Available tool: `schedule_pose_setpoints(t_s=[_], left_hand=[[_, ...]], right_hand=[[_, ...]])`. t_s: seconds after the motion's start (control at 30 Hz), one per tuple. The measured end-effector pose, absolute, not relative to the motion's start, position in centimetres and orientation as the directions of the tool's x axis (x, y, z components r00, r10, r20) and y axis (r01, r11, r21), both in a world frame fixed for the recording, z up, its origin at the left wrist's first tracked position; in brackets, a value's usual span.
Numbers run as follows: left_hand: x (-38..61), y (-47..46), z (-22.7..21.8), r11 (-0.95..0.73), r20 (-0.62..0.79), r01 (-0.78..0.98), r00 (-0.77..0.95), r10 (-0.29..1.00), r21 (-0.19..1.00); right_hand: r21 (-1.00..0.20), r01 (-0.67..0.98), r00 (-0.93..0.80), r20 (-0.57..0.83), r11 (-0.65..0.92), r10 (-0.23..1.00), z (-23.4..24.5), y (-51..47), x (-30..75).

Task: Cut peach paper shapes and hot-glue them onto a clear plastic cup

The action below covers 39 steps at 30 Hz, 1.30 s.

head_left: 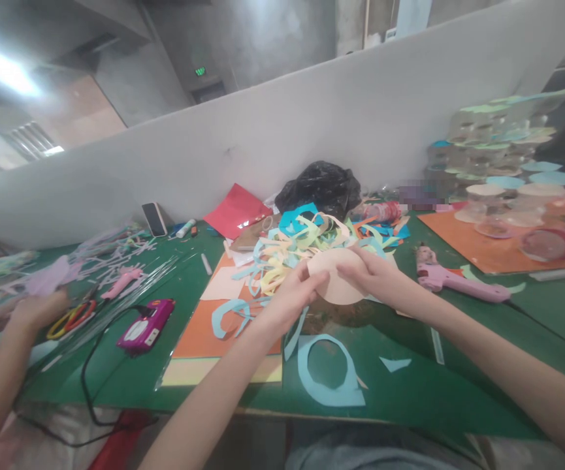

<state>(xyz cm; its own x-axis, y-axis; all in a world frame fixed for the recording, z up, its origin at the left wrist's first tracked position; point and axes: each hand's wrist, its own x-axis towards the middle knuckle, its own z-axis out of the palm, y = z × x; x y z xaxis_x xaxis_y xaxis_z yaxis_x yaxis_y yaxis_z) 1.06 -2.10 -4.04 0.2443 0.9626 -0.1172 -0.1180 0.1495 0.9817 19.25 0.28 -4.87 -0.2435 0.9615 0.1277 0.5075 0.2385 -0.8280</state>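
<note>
Right now I'm holding a pale disc [343, 294] with both hands, just on my side of the scraps [273, 271]. My left hand [296, 292] is curling partly closed around the disc's left edge, its thumb lying on the face and its fingers going out of sight behind. My right hand [374, 269] is gripping the upper right edge, half closed, its thumb pressing flat on the face; how its fingers are sitting behind, I can't tell.

On the table [458, 391], a blue cutout [313, 386] with a round hole is lying nearer to me than the scraps, and a small blue offcut [394, 364] is resting to the right of it. An orange sheet [204, 331] is stretching from the scraps' left side towards me. A black bag [317, 186] is slumping behind the scraps, and a red sheet [236, 210] is leaning behind them to the left. Right of the scraps, a pink glue gun [463, 286] is lying on its side, and farther right, tubs [500, 147] are standing stacked. Left of the scraps, a purple box [145, 326] is resting with a black cable running from it. Farther left, scissors [72, 320] are lying beside a co-worker's hand [42, 308]. A phone [153, 219] is leaning on the wall [262, 143], behind the scraps and well to the left.
</note>
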Motion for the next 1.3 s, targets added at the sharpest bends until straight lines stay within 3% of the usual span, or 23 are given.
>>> schedule_pose_setpoints(t_s=[0.43, 0.6, 0.73, 0.9, 1.03, 1.13, 1.3], left_hand=[[0.6, -2.1, -4.4, -0.005, -0.022, 0.108, 0.247, 0.969, 0.994], [0.7, -1.9, -4.3, 0.052, -0.061, 0.046, 0.225, 0.972, 0.998], [0.4, -1.1, -4.3, 0.019, -0.003, -0.153, 0.103, 0.995, 0.988], [0.1, -0.5, -4.2, -0.02, 0.007, -0.257, -0.05, 0.999, 0.966], [0.0, -0.4, -4.5, -0.037, 0.033, -0.274, -0.019, 0.999, 0.961], [-0.1, -0.4, -4.8, -0.035, 0.036, -0.274, -0.001, 0.999, 0.961], [-0.1, -0.3, -4.7, -0.028, 0.023, -0.276, -0.022, 1.0, 0.961]], right_hand=[[-0.859, 0.401, -0.302, 0.204, 0.318, 0.931, -4.8, 0.3, 19.2], [-0.845, 0.434, -0.284, 0.201, 0.313, 0.937, -4.6, 0.5, 19.5], [-0.685, 0.645, -0.185, 0.289, 0.338, 0.939, -4.9, 1.0, 20.7], [-0.334, 0.84, -0.317, 0.336, 0.427, 0.887, -6.5, 1.6, 21.2], [-0.08, 0.909, -0.375, 0.267, 0.408, 0.888, -7.7, 1.7, 20.4], [0.0, 0.914, -0.393, 0.251, 0.406, 0.885, -7.9, 1.5, 20.2], [0.028, 0.909, -0.407, 0.268, 0.415, 0.873, -7.2, 1.6, 20.7]])
